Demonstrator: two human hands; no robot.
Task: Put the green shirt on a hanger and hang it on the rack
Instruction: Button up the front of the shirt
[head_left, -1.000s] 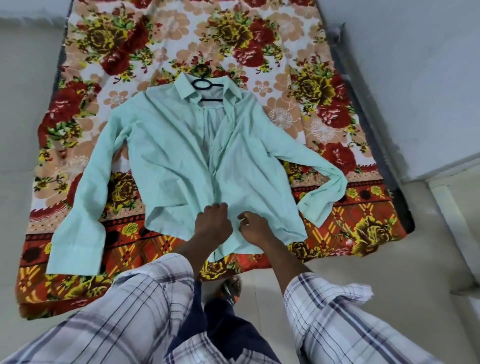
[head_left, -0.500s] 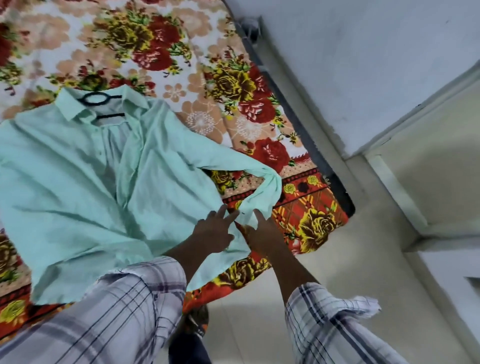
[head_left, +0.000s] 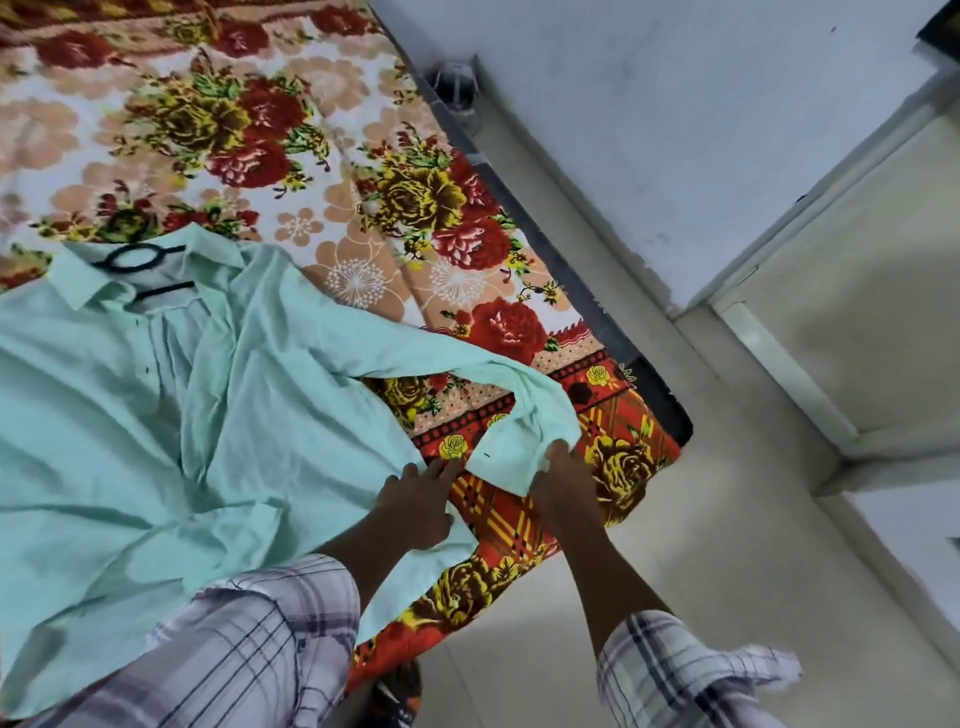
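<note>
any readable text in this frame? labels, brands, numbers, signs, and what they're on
None readable.
Green shirt: no tag, logo or print shows; the collar opening shows only the dark hanger.
Floral blanket: flowers and a plaid border, no lettering.
Plaid sleeves: bare pattern.
Wall and floor: no sign or marking.
Dark object at the top right corner: mostly cut off, cannot tell if it carries text.

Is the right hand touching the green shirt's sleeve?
Touching. In the head view the right hand has its fingers on the cuff end of the green shirt's sleeve, with no gap between them.
</note>
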